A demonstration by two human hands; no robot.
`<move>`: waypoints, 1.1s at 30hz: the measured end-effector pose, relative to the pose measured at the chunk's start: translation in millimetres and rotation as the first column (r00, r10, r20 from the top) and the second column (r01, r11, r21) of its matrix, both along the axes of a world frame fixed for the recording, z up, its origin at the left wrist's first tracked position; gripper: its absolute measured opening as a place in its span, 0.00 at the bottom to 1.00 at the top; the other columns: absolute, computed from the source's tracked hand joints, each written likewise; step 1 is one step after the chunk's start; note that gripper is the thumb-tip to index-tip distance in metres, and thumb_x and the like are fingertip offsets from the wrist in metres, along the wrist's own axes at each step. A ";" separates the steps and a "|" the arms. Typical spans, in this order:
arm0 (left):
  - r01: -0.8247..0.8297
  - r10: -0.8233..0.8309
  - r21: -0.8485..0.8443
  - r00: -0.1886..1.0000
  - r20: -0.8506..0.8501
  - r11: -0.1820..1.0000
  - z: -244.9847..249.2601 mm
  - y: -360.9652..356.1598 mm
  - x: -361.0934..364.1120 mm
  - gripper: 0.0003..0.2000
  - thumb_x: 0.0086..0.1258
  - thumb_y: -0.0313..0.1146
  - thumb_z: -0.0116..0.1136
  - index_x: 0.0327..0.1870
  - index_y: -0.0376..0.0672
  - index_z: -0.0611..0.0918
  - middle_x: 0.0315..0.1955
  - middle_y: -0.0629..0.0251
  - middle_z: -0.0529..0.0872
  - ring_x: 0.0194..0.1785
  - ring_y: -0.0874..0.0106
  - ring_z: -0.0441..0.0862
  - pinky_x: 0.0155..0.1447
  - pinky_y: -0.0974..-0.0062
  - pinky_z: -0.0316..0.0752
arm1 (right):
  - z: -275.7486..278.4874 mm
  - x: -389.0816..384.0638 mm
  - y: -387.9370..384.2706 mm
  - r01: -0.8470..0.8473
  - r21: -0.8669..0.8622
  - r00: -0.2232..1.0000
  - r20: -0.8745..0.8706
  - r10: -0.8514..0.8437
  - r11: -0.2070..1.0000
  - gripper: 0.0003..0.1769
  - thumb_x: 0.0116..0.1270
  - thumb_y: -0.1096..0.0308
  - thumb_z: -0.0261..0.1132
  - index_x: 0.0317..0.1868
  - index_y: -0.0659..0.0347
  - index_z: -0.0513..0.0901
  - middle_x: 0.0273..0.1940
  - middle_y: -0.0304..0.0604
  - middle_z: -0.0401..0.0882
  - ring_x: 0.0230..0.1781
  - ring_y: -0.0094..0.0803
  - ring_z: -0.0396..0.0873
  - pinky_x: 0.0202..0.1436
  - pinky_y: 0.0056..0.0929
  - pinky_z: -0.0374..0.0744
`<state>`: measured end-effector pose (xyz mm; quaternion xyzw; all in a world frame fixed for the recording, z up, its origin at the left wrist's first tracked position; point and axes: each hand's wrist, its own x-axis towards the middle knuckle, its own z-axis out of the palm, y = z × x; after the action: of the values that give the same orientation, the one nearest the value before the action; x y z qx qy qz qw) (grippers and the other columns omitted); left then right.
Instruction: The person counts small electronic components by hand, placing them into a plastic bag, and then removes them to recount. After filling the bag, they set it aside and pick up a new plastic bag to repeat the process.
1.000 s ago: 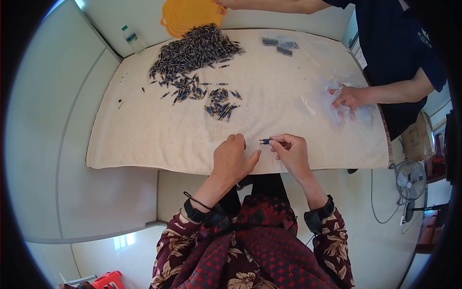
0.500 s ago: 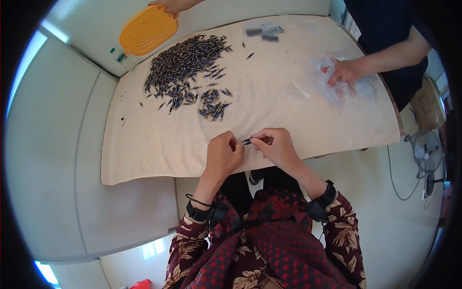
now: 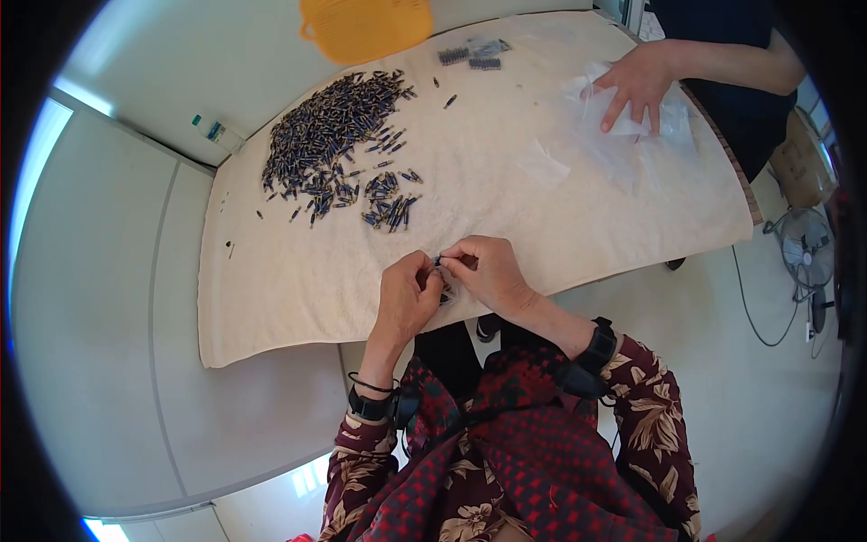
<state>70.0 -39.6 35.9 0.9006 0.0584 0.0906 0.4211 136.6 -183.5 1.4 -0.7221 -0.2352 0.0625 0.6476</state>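
Observation:
Close together at the table's near edge are my two hands. My right hand pinches a small dark blue part between thumb and fingertips. My left hand is closed beside it, its fingertips near the part and at a small clear bag with dark pieces inside, partly hidden by the fingers. Beyond my hands lies a small cluster of blue parts, next to a large heap of the same parts.
A co-worker's hand presses on clear plastic bags at the right of the cloth-covered table. An orange basket is at the far edge. Packed rows of parts lie at the back, a bottle at the left.
My right hand has moved left, bringing the blue part against my left hand and the bag. The orange basket has shifted right, and the co-worker's hand has spread over the plastic.

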 end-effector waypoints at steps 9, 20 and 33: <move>0.022 -0.016 -0.068 0.996 0.088 0.997 -5.4 2.8 -10.6 0.04 0.60 0.23 0.60 0.31 0.35 0.77 0.22 0.58 0.79 0.23 0.68 0.75 0.30 0.73 0.71 | -3.7 4.2 -3.9 -0.063 -0.090 0.993 0.096 0.071 0.994 0.05 0.57 0.74 0.70 0.34 0.66 0.86 0.29 0.49 0.84 0.28 0.36 0.83 0.34 0.28 0.79; -0.283 0.191 0.244 0.921 0.340 0.928 -24.8 -5.3 -45.9 0.12 0.58 0.23 0.64 0.43 0.37 0.81 0.42 0.54 0.80 0.46 0.58 0.78 0.48 0.66 0.74 | 1.1 -0.2 -0.1 -0.103 -0.068 0.992 -0.086 0.097 0.992 0.05 0.60 0.77 0.69 0.37 0.69 0.86 0.27 0.43 0.85 0.25 0.20 0.81 0.31 0.20 0.78; -0.222 0.157 0.189 0.938 0.309 0.956 -24.5 -4.5 -42.3 0.13 0.56 0.20 0.62 0.44 0.36 0.82 0.43 0.54 0.80 0.46 0.55 0.75 0.50 0.63 0.72 | 9.1 -3.2 8.4 -0.094 -0.116 0.982 -0.174 0.072 0.989 0.05 0.63 0.78 0.67 0.39 0.69 0.86 0.26 0.37 0.83 0.23 0.16 0.76 0.26 0.16 0.75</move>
<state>27.7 -44.1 11.4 0.9087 0.0726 0.2682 0.3116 133.5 -175.1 10.5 -0.7426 -0.2049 0.1652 0.6159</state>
